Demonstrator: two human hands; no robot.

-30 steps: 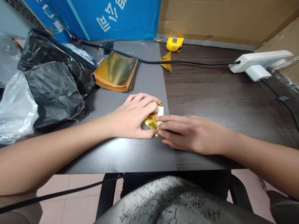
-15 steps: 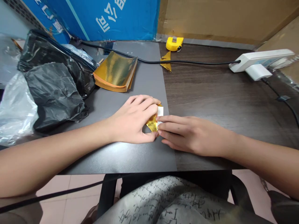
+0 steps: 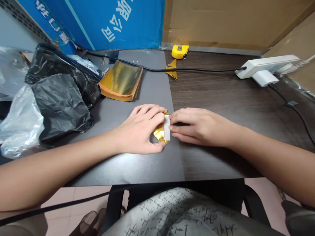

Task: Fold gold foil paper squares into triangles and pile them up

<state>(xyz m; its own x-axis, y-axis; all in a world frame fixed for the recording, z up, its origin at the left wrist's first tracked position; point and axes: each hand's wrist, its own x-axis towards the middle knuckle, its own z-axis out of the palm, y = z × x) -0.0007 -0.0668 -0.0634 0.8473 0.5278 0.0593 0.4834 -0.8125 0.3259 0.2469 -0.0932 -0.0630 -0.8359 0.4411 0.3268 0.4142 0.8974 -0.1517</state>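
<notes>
A small piece of folded gold foil paper (image 3: 159, 133) lies on the grey part of the desk, with a white strip (image 3: 167, 127) showing along its right side. My left hand (image 3: 141, 129) bends over it, holding it at the far and near ends between fingers and thumb and covering much of it. To the right, my right hand (image 3: 203, 126) lies with fingers stretched out and slightly apart, its fingertips at the edge of the white strip. Whether they press on the paper is hard to see. Behind my left hand sits a stack of gold paper sheets (image 3: 120, 80).
A yellow tape measure (image 3: 180, 51) and folded gold pieces (image 3: 173, 69) lie at the back, a black cable (image 3: 206, 69) crossing the pieces. At right is a white power strip (image 3: 270, 65); at left, crumpled black plastic (image 3: 61, 98). Blue (image 3: 103, 23) and brown (image 3: 216, 23) boxes stand behind.
My right hand has shifted away from me, off the face of the white strip to its right edge, uncovering more of it. My left hand keeps its hold; the view has shifted slightly.
</notes>
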